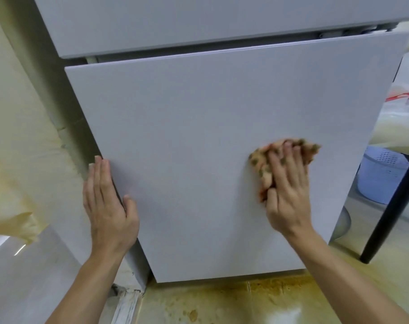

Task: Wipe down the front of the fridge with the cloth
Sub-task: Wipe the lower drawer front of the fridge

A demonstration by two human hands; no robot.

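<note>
Here, head view, one item per entry. Fridge [198, 136]: pale grey front, seen from above; the lower door fills the middle of the picture, and the upper door sits over it with a narrow gap between them. Cloth [259, 163]: orange-pink with dark green spots, bunched, lying against the lower door towards its right edge, about mid-height. Right hand [288, 195]: laid flat over the cloth, fingers fairly straight and spread, pressing it to the door; cloth shows past the fingertips and beside the thumb. Left hand [108, 206]: open, holding nothing, set against the left edge of the lower door, its straight fingers lying along the side of the door and the thumb resting on the front face. Floor [233, 305]: tiled, with yellow-brown stains below the bottom edge of the door. Black leg [390, 213]: slanted, standing on the floor right of the fridge. Pale blue basket [381, 176]: perforated, behind that leg.
</note>
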